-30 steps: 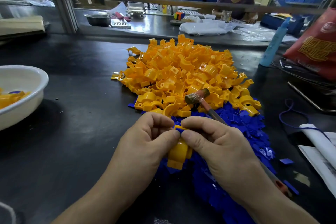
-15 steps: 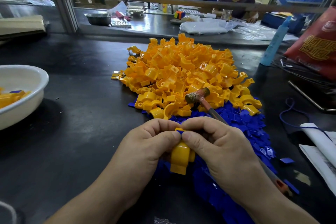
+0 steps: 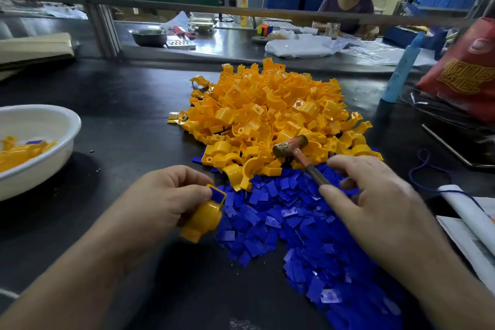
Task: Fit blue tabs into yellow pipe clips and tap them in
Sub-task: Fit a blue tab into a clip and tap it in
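My left hand point(image 3: 163, 195) grips a yellow pipe clip point(image 3: 202, 218) with a blue tab point(image 3: 217, 194) seated in its top end. My right hand point(image 3: 375, 203) holds the handle of a small hammer point(image 3: 292, 148), whose head hangs over the near edge of the yellow clip pile point(image 3: 267, 110). The hands are apart, left of and right of a spread of loose blue tabs point(image 3: 281, 220) on the dark table.
A white bowl point(image 3: 61, 126) with several finished clips stands at the left. A blue bottle point(image 3: 401, 69), a red bag point(image 3: 466, 72) and papers point(image 3: 471, 225) lie on the right. A person sits at the far bench behind a rail.
The hands have separated: my left hand moved left with the clip and tab, and my right hand drew away to the right with the hammer.
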Demonstrator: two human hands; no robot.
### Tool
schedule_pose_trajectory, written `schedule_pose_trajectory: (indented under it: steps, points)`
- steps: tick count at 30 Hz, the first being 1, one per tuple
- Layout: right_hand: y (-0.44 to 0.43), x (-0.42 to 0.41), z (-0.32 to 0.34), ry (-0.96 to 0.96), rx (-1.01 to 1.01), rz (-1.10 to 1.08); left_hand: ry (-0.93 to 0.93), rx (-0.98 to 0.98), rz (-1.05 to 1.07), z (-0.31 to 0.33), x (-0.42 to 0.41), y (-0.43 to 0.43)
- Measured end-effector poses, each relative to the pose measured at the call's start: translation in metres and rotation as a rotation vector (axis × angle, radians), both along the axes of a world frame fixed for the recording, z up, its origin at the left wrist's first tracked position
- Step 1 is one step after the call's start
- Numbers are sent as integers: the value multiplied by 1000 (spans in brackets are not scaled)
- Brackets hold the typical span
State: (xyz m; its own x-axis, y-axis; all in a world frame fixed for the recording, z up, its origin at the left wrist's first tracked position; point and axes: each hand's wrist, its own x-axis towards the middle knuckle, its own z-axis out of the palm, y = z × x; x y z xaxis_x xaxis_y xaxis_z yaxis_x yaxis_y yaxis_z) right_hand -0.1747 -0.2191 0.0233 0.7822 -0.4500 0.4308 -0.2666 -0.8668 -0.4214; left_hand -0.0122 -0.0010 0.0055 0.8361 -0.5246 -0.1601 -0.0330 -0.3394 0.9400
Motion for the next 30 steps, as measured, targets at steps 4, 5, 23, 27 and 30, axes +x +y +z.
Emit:
schedule_pose_trajectory:
  steps: [4, 5, 23, 27, 30]
  points:
    - [-21, -15, -1, 443, -215, -166, -180, 287, 13, -2, 9, 6]
    - [-20, -17, -5, 516, -216, -163, -207, 316, 13, -4, 8, 6]
    - [22, -29, 3, 265, 302, -54, -654, 654, 146, -30, -8, 10]
    - [40, -31, 4, 247, 469, -7, -709, 547, 99, -29, -8, 10]
    - [47, -31, 4, 270, 530, 32, -816, 503, 12, -27, -13, 11]
